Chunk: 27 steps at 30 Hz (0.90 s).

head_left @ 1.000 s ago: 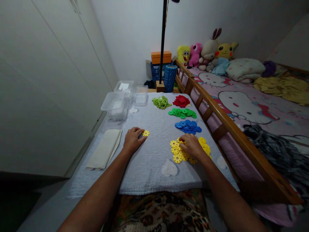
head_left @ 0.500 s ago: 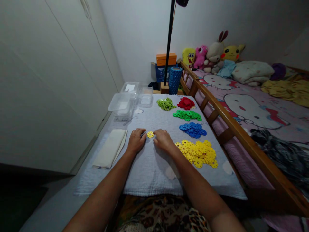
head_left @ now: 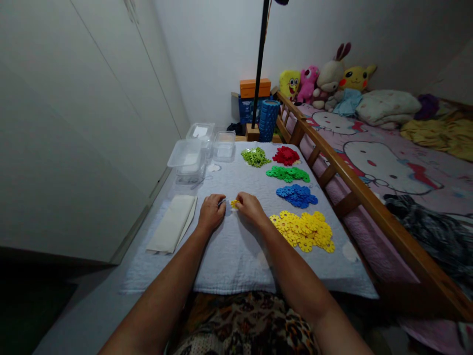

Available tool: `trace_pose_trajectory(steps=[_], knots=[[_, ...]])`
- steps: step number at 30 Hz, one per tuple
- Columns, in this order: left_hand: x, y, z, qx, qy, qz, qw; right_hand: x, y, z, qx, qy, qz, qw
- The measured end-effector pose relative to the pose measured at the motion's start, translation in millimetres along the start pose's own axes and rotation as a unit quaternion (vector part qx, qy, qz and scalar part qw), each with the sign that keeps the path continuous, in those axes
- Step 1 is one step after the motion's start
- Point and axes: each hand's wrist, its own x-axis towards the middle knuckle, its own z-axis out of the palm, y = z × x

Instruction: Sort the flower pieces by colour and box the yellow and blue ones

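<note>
My right hand (head_left: 251, 209) pinches a yellow snowflake disc (head_left: 234, 203) just above or on the pale cloth (head_left: 232, 256), its fingers covering part of the disc. Close by on the left, my left hand (head_left: 212, 213) is closed, with a thin greyish thing (head_left: 221, 201) showing at the fingertips; its kind is too small to make out. A pile of yellow snowflake discs (head_left: 305, 229) lies beside my right forearm. Behind it sit heaps of blue discs (head_left: 296, 195), green discs (head_left: 287, 173), red discs (head_left: 286, 156) and light green discs (head_left: 255, 157).
A folded cream cloth (head_left: 173, 224) lies left of my left hand. Clear plastic containers (head_left: 190, 167) stand at the back left, one with a tilted lid (head_left: 184, 153). A wooden bed rail (head_left: 347, 182) runs along the right side. A black pole (head_left: 260, 64) rises behind the table.
The yellow disc lay flat between my hands; my right fingers have closed on it and it looks tilted now. The view has shifted slightly.
</note>
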Motion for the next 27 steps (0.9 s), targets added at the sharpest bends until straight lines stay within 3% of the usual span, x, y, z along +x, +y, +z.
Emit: trace_pose_trajectory(steps=[5,10,17,27], knots=[[-0.4,-1.4,-0.7,0.010,-0.004,0.011,1.000,-41.5,39.9,-57.4,0.123,0.060,0.010,0.991],[0.5,-1.9,-1.5,0.010,-0.007,0.010,1.000,-98.2,90.3,-101.0,0.113,0.093,0.064,0.987],[-0.1,-1.4,-1.4,0.007,-0.001,0.009,1.000,-126.9,117.8,-94.4,0.005,0.020,0.055,0.998],[0.0,0.9,-4.0,0.000,-0.010,0.005,1.000,-121.4,113.4,-85.7,-0.173,0.062,0.065,0.981]])
